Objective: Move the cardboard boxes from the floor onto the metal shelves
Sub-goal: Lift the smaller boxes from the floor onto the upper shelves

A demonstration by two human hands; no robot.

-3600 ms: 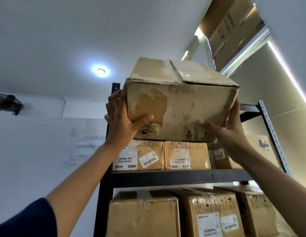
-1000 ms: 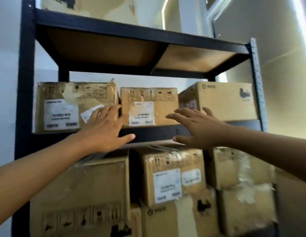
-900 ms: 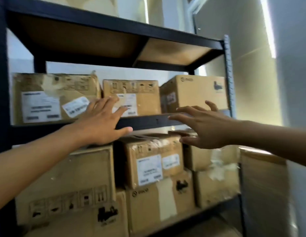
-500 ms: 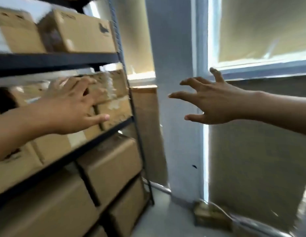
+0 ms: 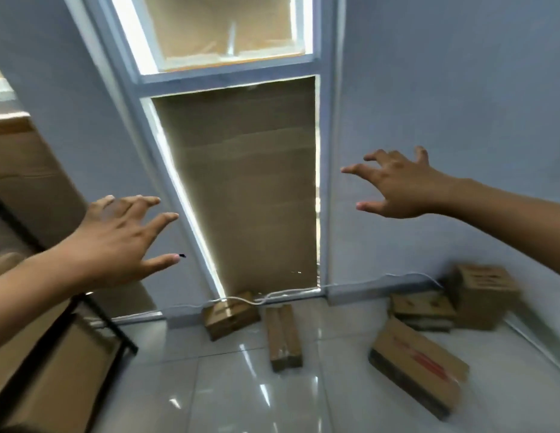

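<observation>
Cardboard everywhere on the glossy tiled floor (image 5: pixel 247 398): five boxes, all down low and well apart from both hands. Small box (image 5: pixel 230 314) against the foot of the wall, just below a white cable (image 5: pixel 241 300) running along the skirting. Long narrow box (image 5: pixel 284 337) just beside it to the right, lying flat, short end toward the camera. Larger flat box (image 5: pixel 417 367) with red print farther right, set at an angle. Flat box (image 5: pixel 421 310) in the right corner, with a taller box (image 5: pixel 483 295) touching its right side; blurred, printing unreadable.

Left hand (image 5: pixel 116 242) raised in the air at left, palm down, fingers (image 5: pixel 161 218) spread wide and slightly bent, holding nothing. Right hand (image 5: pixel 397 189) raised at right, higher in the picture, fingers spread wide and a little curled, thumb out, also holding nothing. Neither touching any surface.

Black metal shelf frame (image 5: pixel 113 326) at the left edge, partly behind the left forearm, with brown cardboard faces (image 5: pixel 38 382) showing inside it on the lower levels. Tall window (image 5: pixel 235 182) straight ahead, panes covered with brown cardboard sheet, bright light leaking along the edges. Pale blue-grey wall (image 5: pixel 444 89) on both sides.
</observation>
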